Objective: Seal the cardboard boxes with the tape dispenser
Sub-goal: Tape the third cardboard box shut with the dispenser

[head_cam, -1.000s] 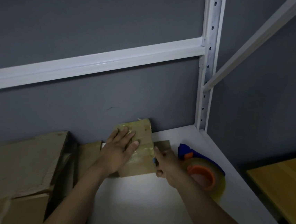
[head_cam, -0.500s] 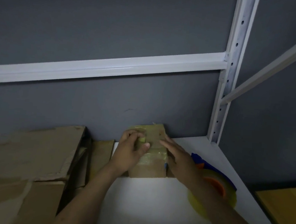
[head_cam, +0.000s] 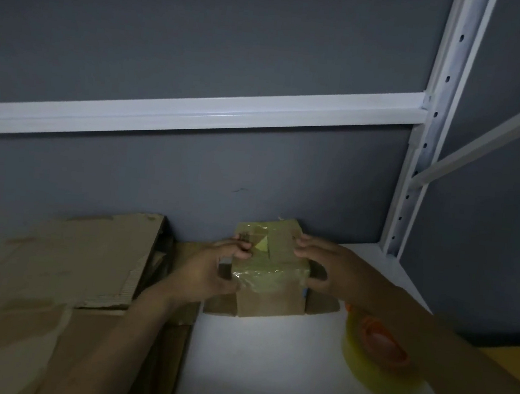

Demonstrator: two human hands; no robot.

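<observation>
left hand (head_cam: 210,271), right hand (head_cam: 325,263) curled round small taped box (head_cam: 270,261); step: repositioning it. next you likely need tape dispenser (head_cam: 379,346).

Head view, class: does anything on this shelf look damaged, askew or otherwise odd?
Yes. The large flattened brown cardboard sheet on the left has a torn, ragged right edge. The yellowish tape on the small brown cardboard box looks wrinkled rather than smooth.

Place: we took it for a storeroom.
Proof: slotted rack upright (head_cam: 430,143); flattened cardboard (head_cam: 55,266) lay left of that upright.
</observation>
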